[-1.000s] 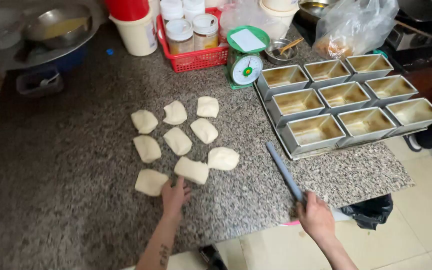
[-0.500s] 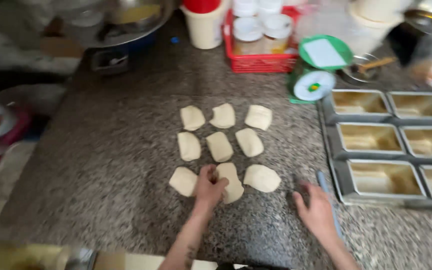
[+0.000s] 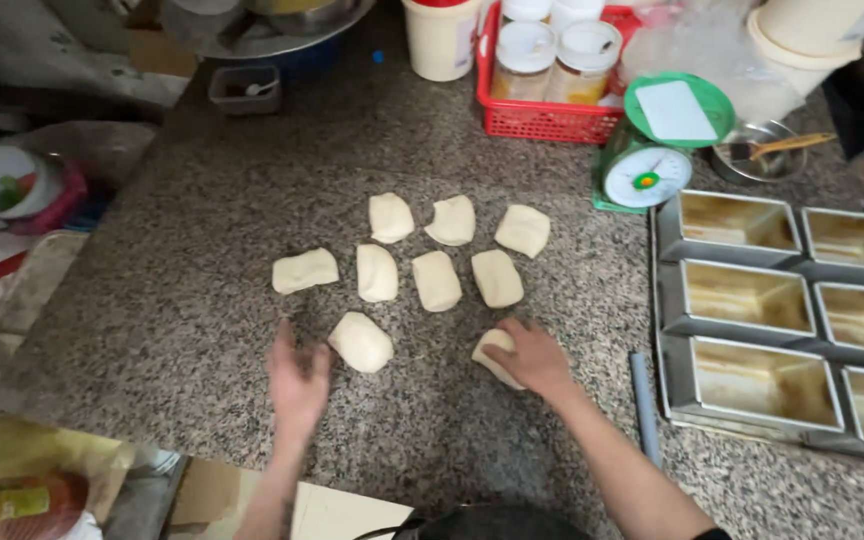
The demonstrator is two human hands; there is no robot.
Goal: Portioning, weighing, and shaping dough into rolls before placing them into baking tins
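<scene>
The right hand (image 3: 534, 358) lies cupped, grip closed over a soft, light dough piece (image 3: 493, 352), best scooped under its edges, while the left hand (image 3: 299, 378) hovers with grip apart beside another dough portion (image 3: 360, 341)

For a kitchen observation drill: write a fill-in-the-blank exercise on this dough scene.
1. The right hand rests on a piece of ____ on the granite counter.
2. The left hand is open beside a dough piece, holding ____.
3. The kitchen scale behind the dough is coloured ____.
4. The jars stand in a ____ basket.

Missing words: dough; nothing; green; red
</scene>
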